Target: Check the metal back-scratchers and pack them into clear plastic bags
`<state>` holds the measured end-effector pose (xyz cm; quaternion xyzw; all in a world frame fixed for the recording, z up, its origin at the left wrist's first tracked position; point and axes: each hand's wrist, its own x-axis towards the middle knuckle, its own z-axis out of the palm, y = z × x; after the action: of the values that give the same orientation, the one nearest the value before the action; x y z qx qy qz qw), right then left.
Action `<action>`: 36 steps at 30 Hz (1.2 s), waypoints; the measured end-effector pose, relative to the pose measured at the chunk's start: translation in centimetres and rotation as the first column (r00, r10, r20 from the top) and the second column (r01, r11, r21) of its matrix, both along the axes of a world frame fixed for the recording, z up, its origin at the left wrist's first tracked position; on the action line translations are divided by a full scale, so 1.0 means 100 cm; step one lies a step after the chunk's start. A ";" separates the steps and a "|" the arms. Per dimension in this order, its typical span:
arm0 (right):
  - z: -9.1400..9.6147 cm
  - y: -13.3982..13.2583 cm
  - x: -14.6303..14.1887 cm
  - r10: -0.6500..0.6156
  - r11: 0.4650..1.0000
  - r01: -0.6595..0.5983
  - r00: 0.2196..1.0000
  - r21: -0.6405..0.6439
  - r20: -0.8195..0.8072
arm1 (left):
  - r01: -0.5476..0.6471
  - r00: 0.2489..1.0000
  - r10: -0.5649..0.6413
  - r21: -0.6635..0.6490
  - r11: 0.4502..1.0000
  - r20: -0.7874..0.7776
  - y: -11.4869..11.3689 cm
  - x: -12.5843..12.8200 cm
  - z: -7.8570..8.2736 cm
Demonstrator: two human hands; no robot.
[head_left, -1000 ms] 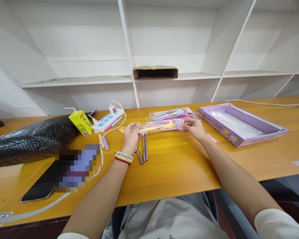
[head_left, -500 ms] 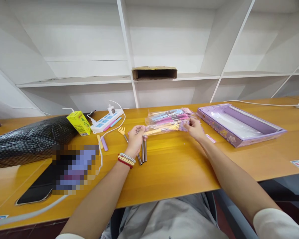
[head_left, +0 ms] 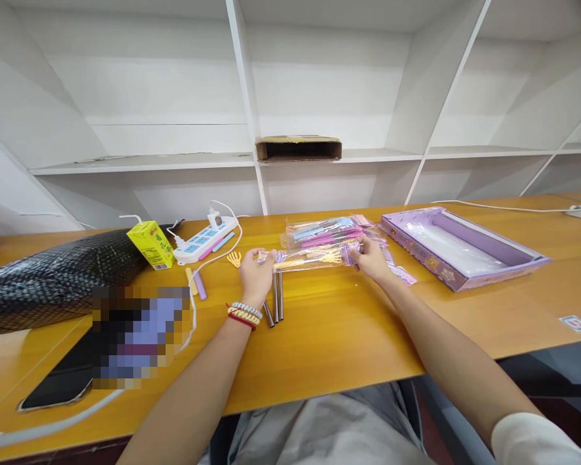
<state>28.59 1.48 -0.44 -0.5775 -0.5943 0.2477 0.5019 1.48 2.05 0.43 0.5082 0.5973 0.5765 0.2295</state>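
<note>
A clear plastic bag with a yellow back scratcher inside is stretched between my two hands, lying level just above the table. My left hand pinches its left end, fingers closed. At its right end, by the purple-printed part, my right hand grips with thumb and fingers. Just behind lies a pile of bagged back scratchers in blue and pink. Several bare metal tubes lie beside my left hand. A loose yellow claw head shows to its left; my hand partly hides what joins it.
To the right stands a purple open box with clear plastic inside. Leftward are a white power strip, a yellow drink carton, coloured handle sleeves, a black wrapped bundle and a phone. White shelves rise behind.
Both hands have shifted slightly left with the bagged yellow back scratcher still between them. The camera view has tilted a little, so the whole scene sits slightly lower.
</note>
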 end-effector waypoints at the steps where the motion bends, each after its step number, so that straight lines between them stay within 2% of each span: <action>1: 0.001 -0.001 -0.002 0.010 1.000 -0.011 1.000 -0.004 -0.014 | -0.029 0.997 0.029 -0.001 1.000 -0.071 0.001 -0.003 -0.001; 5: 0.006 -0.003 -0.008 -0.005 0.999 0.009 0.996 0.043 -0.093 | -0.113 0.951 0.102 -0.024 0.993 -0.292 0.009 -0.008 0.005; 9: 0.021 0.009 -0.003 -0.133 0.987 0.138 0.989 0.077 -0.062 | -0.107 0.897 0.075 -0.050 0.993 -0.436 0.032 0.003 0.020; 13: 0.045 0.040 0.014 -0.274 0.960 0.269 0.960 0.080 0.061 | -0.103 0.874 0.034 -0.115 0.988 -0.485 0.074 0.026 0.030; 17: 0.065 0.078 0.034 -0.380 0.924 0.379 0.904 0.044 0.195 | -0.073 0.860 -0.070 -0.257 0.964 -0.505 0.118 0.052 0.029; 22: 0.068 0.116 0.051 -0.439 0.896 0.434 0.846 0.088 0.303 | -0.019 0.827 -0.155 -0.303 0.953 -0.541 0.155 0.071 0.024; 24: 0.063 0.127 0.056 -0.395 0.914 0.398 0.838 0.074 0.375 | 0.002 0.803 -0.193 -0.321 0.947 -0.564 0.162 0.074 0.022; 26: 0.057 0.134 0.060 -0.284 0.944 0.330 0.838 -0.019 0.466 | 0.013 0.778 -0.216 -0.329 0.944 -0.589 0.163 0.074 0.020; 29: 0.049 0.137 0.065 -0.151 0.949 0.271 0.837 -0.159 0.526 | 0.012 0.751 -0.193 -0.279 0.960 -0.631 0.159 0.073 0.014; 32: 0.045 0.133 0.067 -0.162 0.949 0.284 0.811 -0.135 0.562 | 0.082 0.692 -0.195 -0.194 0.978 -0.695 0.154 0.072 0.007; 36: 0.045 0.121 0.065 -0.196 0.966 0.259 0.767 -0.015 0.612 | 0.170 0.640 -0.253 -0.188 0.967 -0.726 0.151 0.070 0.004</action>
<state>35.05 13.61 4.06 -0.7179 -0.6359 0.0165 0.2828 8.52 17.19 0.86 0.7527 0.6037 0.2564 0.0574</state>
